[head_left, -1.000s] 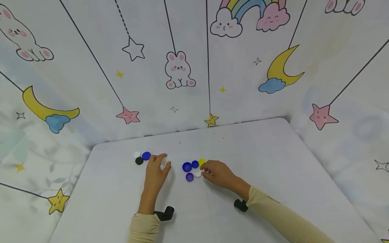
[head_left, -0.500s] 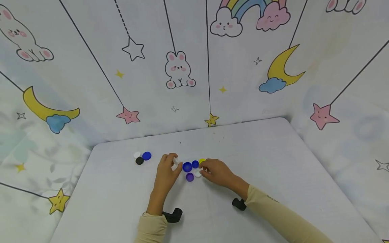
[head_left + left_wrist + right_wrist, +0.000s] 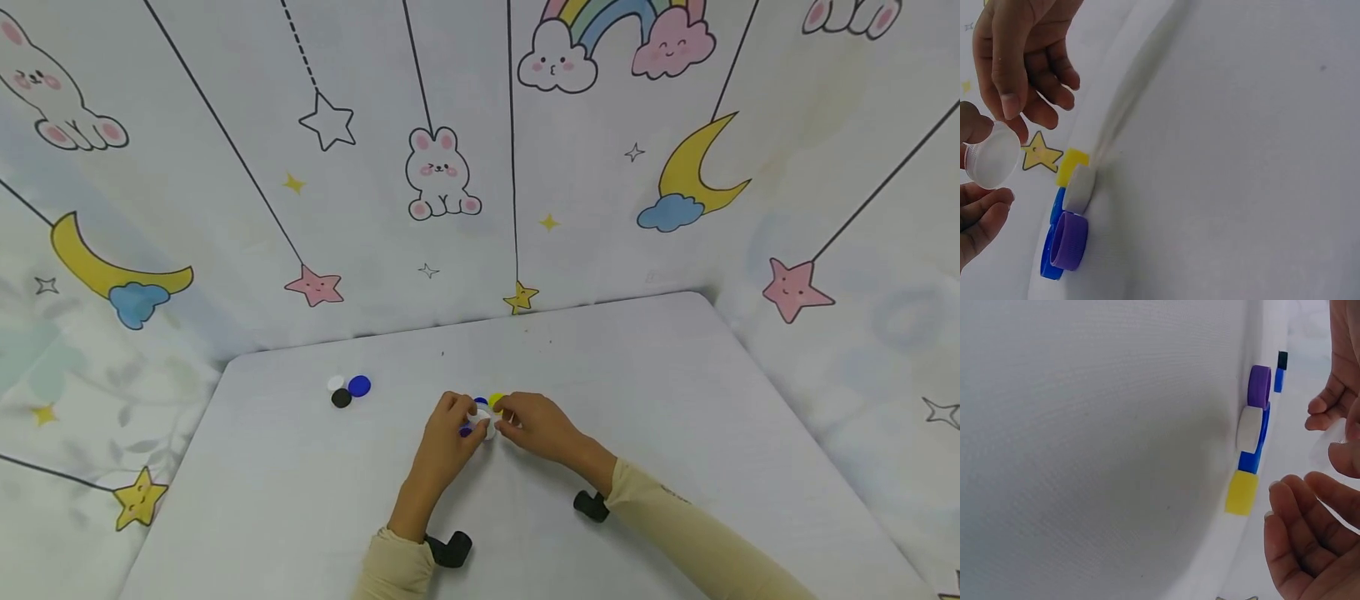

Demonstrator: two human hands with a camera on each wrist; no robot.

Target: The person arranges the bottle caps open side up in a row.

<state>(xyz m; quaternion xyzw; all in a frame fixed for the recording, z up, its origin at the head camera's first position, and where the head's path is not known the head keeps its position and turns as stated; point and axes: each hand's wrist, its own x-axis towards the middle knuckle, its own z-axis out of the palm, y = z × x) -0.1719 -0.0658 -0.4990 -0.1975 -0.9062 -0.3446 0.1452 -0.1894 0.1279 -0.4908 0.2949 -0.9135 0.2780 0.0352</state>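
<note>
My left hand (image 3: 446,437) pinches a translucent white bottle cap (image 3: 994,156) by its rim, above the table. Beside it is my right hand (image 3: 545,427), its fingers loosely bent and nothing seen between them. Whether the right fingertips touch the held cap is hard to tell. Beneath the hands several bottle caps stand close together: a purple cap (image 3: 1074,242), a white cap (image 3: 1079,189), a yellow cap (image 3: 1072,166), a large blue cap (image 3: 1050,265) and a smaller blue cap (image 3: 1057,204). The head view shows these only partly, behind the hands and the held cap.
On the left of the table (image 3: 660,375) lie a black cap (image 3: 341,398), a blue cap (image 3: 359,386) and a white cap (image 3: 337,383). A printed cloth wall (image 3: 600,167) rises behind the table. Each wrist carries a black mount (image 3: 452,550).
My left hand has carried the translucent cap rightward from near the left cap group to above the middle group, next to my right hand. The right hand has stayed almost still.
</note>
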